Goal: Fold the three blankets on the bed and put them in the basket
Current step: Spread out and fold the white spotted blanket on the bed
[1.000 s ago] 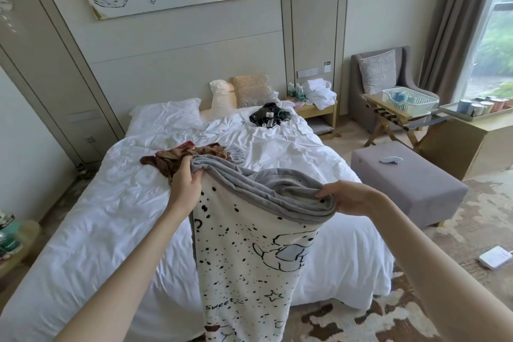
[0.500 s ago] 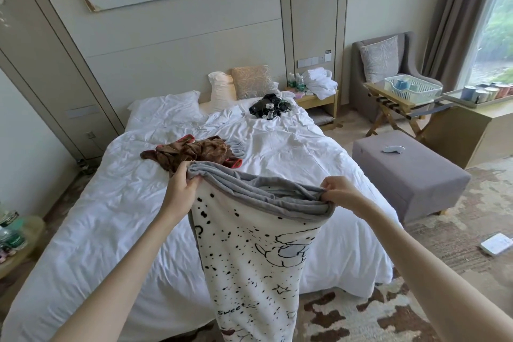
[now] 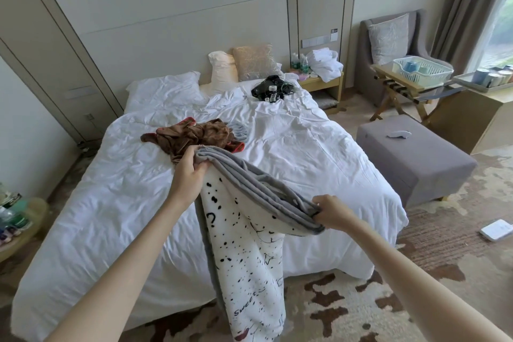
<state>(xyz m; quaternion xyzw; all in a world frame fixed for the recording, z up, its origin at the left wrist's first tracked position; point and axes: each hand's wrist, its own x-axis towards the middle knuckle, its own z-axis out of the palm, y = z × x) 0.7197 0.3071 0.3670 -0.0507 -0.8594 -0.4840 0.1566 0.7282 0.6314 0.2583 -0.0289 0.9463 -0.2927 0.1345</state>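
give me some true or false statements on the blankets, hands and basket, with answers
1. The left hand and right hand both grip the spotted blanket. True.
2. The brown blanket lies folded in the basket. False: it lies crumpled on the bed.
3. The spotted blanket hangs down in front of the bed. True.
4. The basket stands on the ottoman. False: it stands on a wooden rack by the armchair.

A grey ottoman stands near an armchair.
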